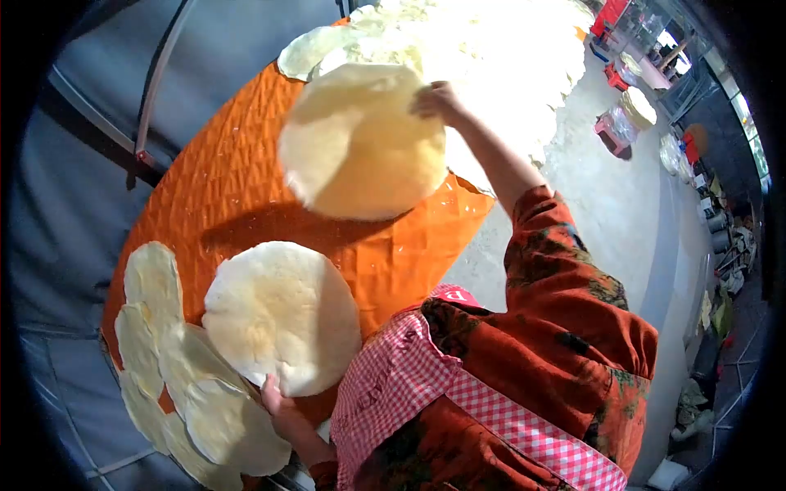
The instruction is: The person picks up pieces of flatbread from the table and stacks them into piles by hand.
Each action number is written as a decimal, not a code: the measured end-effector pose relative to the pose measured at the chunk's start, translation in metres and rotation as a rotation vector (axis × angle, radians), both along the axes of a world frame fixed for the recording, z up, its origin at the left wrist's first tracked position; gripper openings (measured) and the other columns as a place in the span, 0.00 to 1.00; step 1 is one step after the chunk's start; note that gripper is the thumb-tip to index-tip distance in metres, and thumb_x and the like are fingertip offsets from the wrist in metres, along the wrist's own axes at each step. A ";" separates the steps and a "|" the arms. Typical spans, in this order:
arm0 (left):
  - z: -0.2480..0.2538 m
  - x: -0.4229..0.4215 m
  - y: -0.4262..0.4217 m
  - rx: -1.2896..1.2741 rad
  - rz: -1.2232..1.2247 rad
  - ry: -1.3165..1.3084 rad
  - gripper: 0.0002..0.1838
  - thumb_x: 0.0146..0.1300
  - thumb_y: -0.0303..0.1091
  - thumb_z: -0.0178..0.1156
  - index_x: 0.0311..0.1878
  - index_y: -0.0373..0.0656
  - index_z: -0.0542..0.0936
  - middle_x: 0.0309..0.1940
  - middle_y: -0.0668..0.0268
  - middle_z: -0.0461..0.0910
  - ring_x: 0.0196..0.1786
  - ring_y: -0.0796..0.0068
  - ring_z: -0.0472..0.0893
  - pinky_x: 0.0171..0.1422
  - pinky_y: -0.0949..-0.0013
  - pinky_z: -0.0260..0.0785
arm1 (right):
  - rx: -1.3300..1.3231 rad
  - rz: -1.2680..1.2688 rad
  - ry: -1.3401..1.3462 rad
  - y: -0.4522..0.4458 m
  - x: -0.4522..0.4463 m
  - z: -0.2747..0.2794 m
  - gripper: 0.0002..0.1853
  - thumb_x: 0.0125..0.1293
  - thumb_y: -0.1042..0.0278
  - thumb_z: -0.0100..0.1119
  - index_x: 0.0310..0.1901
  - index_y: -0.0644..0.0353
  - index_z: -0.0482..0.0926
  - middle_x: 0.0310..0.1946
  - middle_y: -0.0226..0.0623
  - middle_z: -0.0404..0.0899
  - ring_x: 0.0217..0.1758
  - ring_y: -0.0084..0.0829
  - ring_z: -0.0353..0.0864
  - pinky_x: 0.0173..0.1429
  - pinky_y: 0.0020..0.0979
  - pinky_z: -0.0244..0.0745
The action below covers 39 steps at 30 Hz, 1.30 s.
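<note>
My right hand [440, 104] is closed on the far edge of a large round flatbread [360, 151], which is raised over the orange cloth and casts a shadow on it. My left hand [280, 400] pinches the near rim of a second round flatbread [282, 319], pale with light brown patches. Its thumb lies on top and the other fingers are hidden underneath. Beside that one, several thinner flatbreads [233, 425] overlap at the lower left. The orange cloth [221, 196] lies under them, creased and dotted with white crumbs.
A broad spread of flatbreads [491, 49], washed out by bright light, covers the table's far end. Grey sheeting and metal poles [160, 82] line the left side. Across the concrete floor [589, 196], red stools [612, 135] hold stacks of bread; clutter lines the right wall.
</note>
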<state>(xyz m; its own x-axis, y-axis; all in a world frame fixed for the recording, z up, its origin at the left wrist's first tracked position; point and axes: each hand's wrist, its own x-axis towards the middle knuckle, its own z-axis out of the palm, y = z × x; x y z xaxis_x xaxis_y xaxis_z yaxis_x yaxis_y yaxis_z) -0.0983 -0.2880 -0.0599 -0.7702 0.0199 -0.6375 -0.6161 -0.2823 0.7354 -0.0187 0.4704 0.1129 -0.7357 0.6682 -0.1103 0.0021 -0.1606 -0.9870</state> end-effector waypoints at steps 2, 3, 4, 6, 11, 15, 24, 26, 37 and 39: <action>0.032 0.016 0.018 -0.053 -0.015 0.008 0.25 0.62 0.38 0.57 0.59 0.33 0.70 0.54 0.57 0.72 0.53 0.59 0.74 0.56 0.56 0.70 | 0.101 -0.185 -0.246 0.024 0.027 -0.016 0.06 0.63 0.76 0.51 0.39 0.68 0.73 0.26 0.48 0.81 0.29 0.42 0.85 0.28 0.39 0.81; 0.048 0.021 0.026 -0.084 -0.024 0.006 0.25 0.62 0.38 0.57 0.59 0.33 0.70 0.54 0.56 0.72 0.53 0.59 0.74 0.56 0.56 0.70 | 0.301 -0.241 -0.419 0.031 0.035 -0.025 0.04 0.63 0.76 0.49 0.38 0.67 0.72 0.25 0.47 0.80 0.30 0.42 0.86 0.27 0.40 0.81; 0.064 0.026 0.033 -0.113 -0.041 0.007 0.25 0.62 0.38 0.58 0.59 0.33 0.70 0.54 0.56 0.72 0.53 0.59 0.74 0.56 0.56 0.70 | 0.144 -0.218 -0.336 0.019 0.039 -0.009 0.04 0.64 0.75 0.48 0.34 0.64 0.72 0.20 0.41 0.76 0.22 0.38 0.82 0.20 0.37 0.74; 0.087 0.031 0.042 -0.169 -0.077 0.009 0.25 0.62 0.38 0.58 0.59 0.32 0.70 0.54 0.56 0.72 0.53 0.58 0.74 0.56 0.56 0.70 | 0.294 -0.177 -0.287 0.034 0.009 -0.054 0.06 0.63 0.72 0.46 0.28 0.57 0.69 0.17 0.32 0.68 0.16 0.33 0.69 0.18 0.38 0.65; 0.064 0.015 0.010 -0.213 -0.214 0.170 0.26 0.60 0.38 0.59 0.58 0.32 0.71 0.52 0.54 0.74 0.53 0.58 0.75 0.57 0.57 0.69 | 0.757 0.244 -0.183 -0.031 -0.006 0.036 0.06 0.59 0.72 0.56 0.38 0.63 0.76 0.27 0.37 0.80 0.26 0.35 0.82 0.28 0.36 0.77; 0.078 0.016 0.026 -0.046 -0.171 0.124 0.24 0.60 0.38 0.58 0.57 0.34 0.73 0.52 0.56 0.75 0.54 0.61 0.75 0.58 0.59 0.70 | 0.377 0.148 -0.116 -0.021 0.058 0.102 0.12 0.61 0.68 0.61 0.43 0.65 0.76 0.32 0.40 0.82 0.32 0.34 0.86 0.31 0.31 0.80; 0.118 0.021 0.069 0.141 0.042 0.145 0.17 0.54 0.25 0.62 0.48 0.40 0.75 0.48 0.64 0.76 0.50 0.69 0.76 0.55 0.67 0.70 | 1.115 -0.113 -0.533 0.004 0.108 -0.033 0.22 0.59 0.66 0.62 0.54 0.64 0.70 0.37 0.45 0.79 0.41 0.38 0.79 0.46 0.40 0.75; 0.109 0.018 0.070 0.141 0.036 0.127 0.18 0.53 0.25 0.62 0.49 0.40 0.75 0.48 0.64 0.76 0.50 0.69 0.76 0.53 0.67 0.70 | 0.354 0.259 -0.153 -0.155 0.072 -0.016 0.20 0.62 0.65 0.56 0.55 0.61 0.71 0.41 0.43 0.80 0.42 0.36 0.79 0.44 0.35 0.75; 0.194 0.012 0.113 0.306 -0.125 0.427 0.28 0.68 0.40 0.51 0.69 0.51 0.57 0.59 0.58 0.69 0.57 0.61 0.71 0.61 0.55 0.66 | 1.011 0.706 -0.173 -0.449 -0.076 0.042 0.13 0.50 0.72 0.56 0.38 0.57 0.82 0.32 0.47 0.82 0.34 0.46 0.82 0.37 0.43 0.77; 0.194 0.014 0.103 0.204 -0.151 0.527 0.27 0.68 0.39 0.52 0.69 0.49 0.58 0.60 0.56 0.67 0.57 0.63 0.71 0.62 0.57 0.66 | 1.042 0.604 -0.172 -0.367 -0.120 0.036 0.13 0.52 0.71 0.56 0.40 0.55 0.83 0.33 0.46 0.82 0.38 0.38 0.83 0.38 0.39 0.76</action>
<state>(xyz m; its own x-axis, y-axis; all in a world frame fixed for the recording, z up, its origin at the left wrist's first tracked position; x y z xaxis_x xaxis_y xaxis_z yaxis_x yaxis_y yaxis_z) -0.0838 -0.1846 0.1342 -0.9614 0.2364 -0.1407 -0.2261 -0.3876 0.8937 -0.1386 0.1029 0.1493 -0.9877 0.0500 0.1482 -0.0537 0.7812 -0.6220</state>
